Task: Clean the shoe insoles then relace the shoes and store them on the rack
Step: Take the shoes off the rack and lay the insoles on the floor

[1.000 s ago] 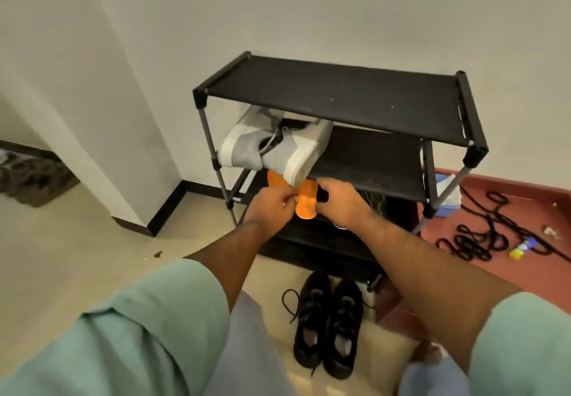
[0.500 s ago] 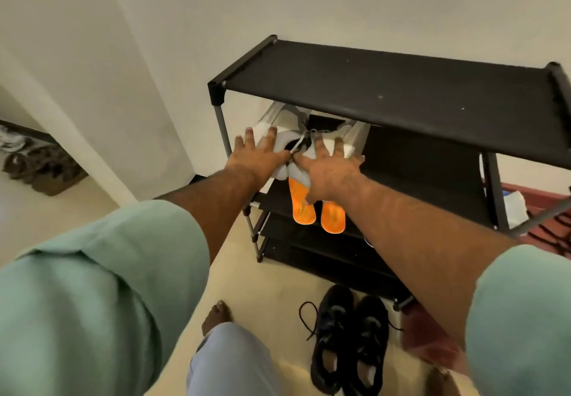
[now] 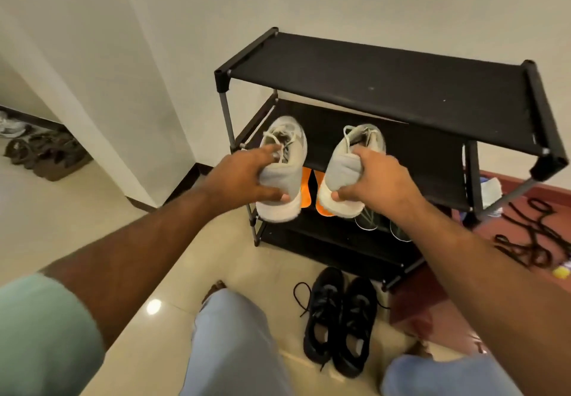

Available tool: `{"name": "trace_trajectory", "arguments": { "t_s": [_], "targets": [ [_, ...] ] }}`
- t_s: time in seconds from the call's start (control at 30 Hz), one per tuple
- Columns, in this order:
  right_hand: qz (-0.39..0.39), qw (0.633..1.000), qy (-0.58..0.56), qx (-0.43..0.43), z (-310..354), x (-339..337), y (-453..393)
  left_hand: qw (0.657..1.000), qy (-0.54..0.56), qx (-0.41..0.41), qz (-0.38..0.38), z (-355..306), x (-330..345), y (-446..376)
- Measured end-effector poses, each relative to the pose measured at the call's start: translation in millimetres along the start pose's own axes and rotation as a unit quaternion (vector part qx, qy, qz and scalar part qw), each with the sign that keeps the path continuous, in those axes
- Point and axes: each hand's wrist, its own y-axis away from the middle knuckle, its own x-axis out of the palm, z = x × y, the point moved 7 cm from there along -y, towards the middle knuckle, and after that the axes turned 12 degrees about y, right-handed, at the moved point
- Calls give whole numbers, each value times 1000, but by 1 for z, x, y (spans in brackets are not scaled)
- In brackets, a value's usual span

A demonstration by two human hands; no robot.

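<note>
My left hand (image 3: 244, 176) grips the heel of one grey sneaker (image 3: 285, 154), and my right hand (image 3: 378, 184) grips the heel of the other grey sneaker (image 3: 355, 160). Both shoes are upright, toes pointing away, in front of the middle shelf of the black shoe rack (image 3: 386, 80). Two orange insoles (image 3: 309, 185) lie on a lower shelf, showing between the two shoes. A pair of black sneakers (image 3: 340, 318) with loose laces stands on the floor in front of the rack.
Black laces (image 3: 531, 241) lie tangled on the red floor to the right, near a small yellow object (image 3: 560, 272). A white cloth (image 3: 491, 188) sits behind the rack's right post. Sandals (image 3: 40, 151) lie at the far left. The wall is close behind the rack.
The two grey shoes, lying together on the shelf before, are now apart, one gripped in each hand and drawn out towards me. The camera has risen.
</note>
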Motion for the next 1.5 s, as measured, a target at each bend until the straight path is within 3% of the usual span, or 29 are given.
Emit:
{"name": "trace_trajectory", "arguments": {
  "t_s": [0.23, 0.37, 0.47, 0.7, 0.97, 1.27, 1.5],
  "targets": [
    [59, 994, -55, -68, 25, 11, 90, 998, 38, -32, 46, -25, 24, 80],
    [108, 988, -43, -98, 26, 21, 107, 993, 79, -64, 59, -24, 38, 109],
    [162, 980, -45, -103, 22, 48, 101, 984, 77, -119, 109, -1, 62, 110],
    [265, 958, -89, -69, 1, 181, 40, 949, 10, -179, 260, 94, 143, 76],
    [346, 933, -100, -16, -26, 373, -12, 892, -96, -161, 412, 231, 241, 45],
    [375, 926, 43, -20, -70, 503, -25, 874, -169, -129, 436, 307, 341, 49],
    [381, 919, 96, -45, -74, 567, 0, 827, -232, -144, 491, 337, 400, 66]
  ]
}}
